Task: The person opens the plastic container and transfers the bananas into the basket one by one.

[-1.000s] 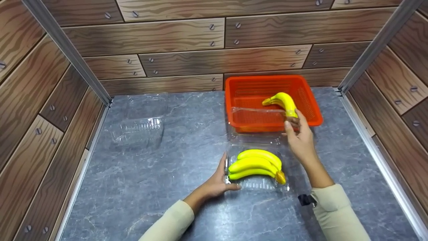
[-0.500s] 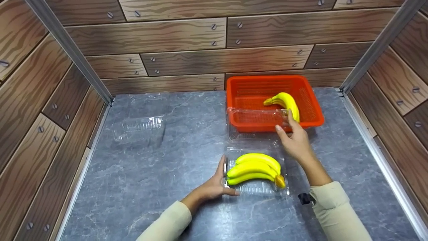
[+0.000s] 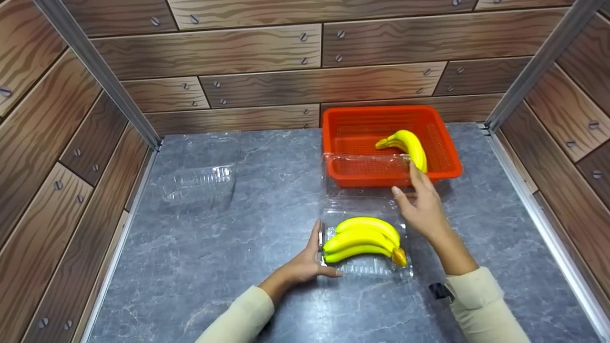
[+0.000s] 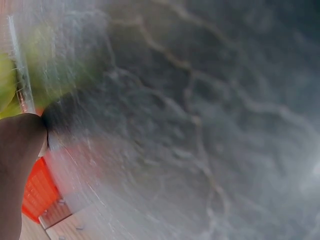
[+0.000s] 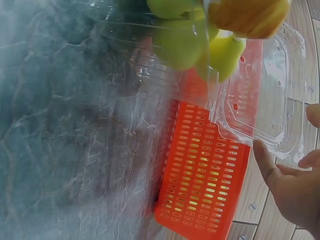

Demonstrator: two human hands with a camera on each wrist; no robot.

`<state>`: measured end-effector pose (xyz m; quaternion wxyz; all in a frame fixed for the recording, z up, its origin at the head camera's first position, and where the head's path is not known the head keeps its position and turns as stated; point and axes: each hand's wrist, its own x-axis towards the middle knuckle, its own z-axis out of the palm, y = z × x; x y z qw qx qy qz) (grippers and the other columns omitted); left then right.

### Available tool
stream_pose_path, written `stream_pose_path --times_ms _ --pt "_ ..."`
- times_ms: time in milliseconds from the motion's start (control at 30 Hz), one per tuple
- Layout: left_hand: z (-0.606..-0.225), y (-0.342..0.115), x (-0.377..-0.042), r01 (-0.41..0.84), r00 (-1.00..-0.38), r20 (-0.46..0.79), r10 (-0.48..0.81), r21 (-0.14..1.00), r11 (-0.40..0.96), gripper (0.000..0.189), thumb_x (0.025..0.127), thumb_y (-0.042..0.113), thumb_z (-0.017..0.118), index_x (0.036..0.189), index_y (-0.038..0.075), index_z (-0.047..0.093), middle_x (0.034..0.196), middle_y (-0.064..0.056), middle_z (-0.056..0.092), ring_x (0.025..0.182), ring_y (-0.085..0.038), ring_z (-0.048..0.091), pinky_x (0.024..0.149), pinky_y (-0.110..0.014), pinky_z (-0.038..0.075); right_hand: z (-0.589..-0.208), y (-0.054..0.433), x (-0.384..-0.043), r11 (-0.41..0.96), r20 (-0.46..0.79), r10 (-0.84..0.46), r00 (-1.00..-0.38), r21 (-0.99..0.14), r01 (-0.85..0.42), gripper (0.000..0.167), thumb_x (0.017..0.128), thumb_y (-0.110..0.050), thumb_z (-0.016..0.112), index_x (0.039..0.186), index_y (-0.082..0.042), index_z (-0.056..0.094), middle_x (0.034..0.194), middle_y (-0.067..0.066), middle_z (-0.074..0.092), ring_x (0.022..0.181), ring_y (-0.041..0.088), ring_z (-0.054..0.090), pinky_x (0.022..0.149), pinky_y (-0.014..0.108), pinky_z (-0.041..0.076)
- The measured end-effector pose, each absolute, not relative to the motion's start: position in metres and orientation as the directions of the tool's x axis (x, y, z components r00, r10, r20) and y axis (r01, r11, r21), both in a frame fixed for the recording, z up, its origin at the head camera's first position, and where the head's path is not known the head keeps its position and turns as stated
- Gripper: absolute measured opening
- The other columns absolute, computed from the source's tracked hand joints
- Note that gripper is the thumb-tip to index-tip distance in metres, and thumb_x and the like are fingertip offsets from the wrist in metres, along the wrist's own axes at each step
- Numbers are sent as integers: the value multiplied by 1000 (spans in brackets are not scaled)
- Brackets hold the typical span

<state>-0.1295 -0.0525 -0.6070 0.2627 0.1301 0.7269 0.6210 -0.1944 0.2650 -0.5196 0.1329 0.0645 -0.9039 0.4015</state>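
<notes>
A clear plastic clamshell container (image 3: 367, 271) lies on the grey surface in the head view, holding a bunch of yellow-green bananas (image 3: 364, 238). Its transparent lid (image 3: 362, 164) is raised behind it, in front of the red basket. My left hand (image 3: 305, 264) rests against the container's left side, thumb and fingers spread apart along it. With fingers fairly straight, my right hand (image 3: 424, 205) touches the lid's right edge, the thumb held apart. In the right wrist view those fingers (image 5: 267, 160) meet the lid's rim (image 5: 280, 142). The left wrist view is blurred.
A red plastic basket (image 3: 391, 181) at the back right holds another banana bunch (image 3: 412, 145). A second clear container (image 3: 200, 183) stands with its lid up at the back left. Wood-patterned walls (image 3: 257, 52) enclose the left, back and right sides.
My right hand has shifted slightly left and down along the lid, its fingers straighter than before. The container with the bananas sits slightly lower in view. My left hand stays beside it.
</notes>
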Motion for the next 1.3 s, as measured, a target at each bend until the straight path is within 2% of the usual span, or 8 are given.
stream_pose_path --times_ms 133,367,567,633,733,933,1167,1300 --pt "-607 -53 -130 -140 -829 -221 514 972 191 145 79 18 94 171 20 -19 183 -8 -8 170 -28 -4 139 -52 1 -524 263 -189 669 377 21 -926 -694 -267 70 101 -19 71 162 0 43 163 28 44 148 45 45 114 57 48" --pt "-606 -54 -130 -140 -832 -229 504 968 208 144 79 18 94 171 20 -17 183 -6 -6 170 -29 0 138 -53 2 -523 258 -177 668 515 20 -857 -645 -372 47 92 -9 79 137 2 69 133 24 65 116 35 60 96 27 45" --pt "-607 -54 -129 -128 -833 -226 504 966 223 145 78 21 94 171 21 -17 183 -8 -6 170 -34 0 138 -57 3 -518 250 -163 714 549 -192 -813 -490 -499 29 89 -8 83 117 -2 78 111 13 75 97 26 66 83 34 55" --pt "-607 -53 -129 -129 -834 -229 503 966 226 144 78 22 94 171 21 -17 183 -8 -6 170 -34 0 138 -58 3 -517 245 -157 731 506 -267 -820 -448 -514 26 91 -11 83 116 -4 79 109 10 76 95 26 68 81 40 59" --pt "-606 -53 -129 -136 -834 -239 497 962 235 143 79 22 93 172 22 -15 183 -6 -4 170 -33 2 138 -57 4 -514 238 -148 762 389 -341 -856 -418 -494 29 93 -20 82 118 -7 78 112 7 76 105 28 70 89 48 61" --pt "-606 -52 -130 -141 -834 -242 496 962 233 141 80 21 92 172 22 -15 183 -5 -4 170 -33 2 138 -57 5 -513 227 -140 847 150 -382 -912 -336 -411 45 94 -43 80 127 -13 76 123 6 74 115 31 70 96 56 60" --pt "-606 -53 -130 -142 -832 -242 499 963 229 142 80 21 92 171 21 -16 184 -5 -3 169 -33 11 138 -56 8 -518 224 -140 874 -7 -397 -918 -308 -376 61 90 -48 83 137 -11 70 134 14 71 122 39 68 100 65 57" --pt "-606 -53 -130 -147 -830 -243 502 964 222 142 80 20 93 172 25 -16 184 -4 -3 165 -38 22 137 -56 15 -520 223 -141 885 -91 -387 -917 -316 -342 67 88 -46 85 144 -13 67 143 16 66 131 42 63 106 70 52"
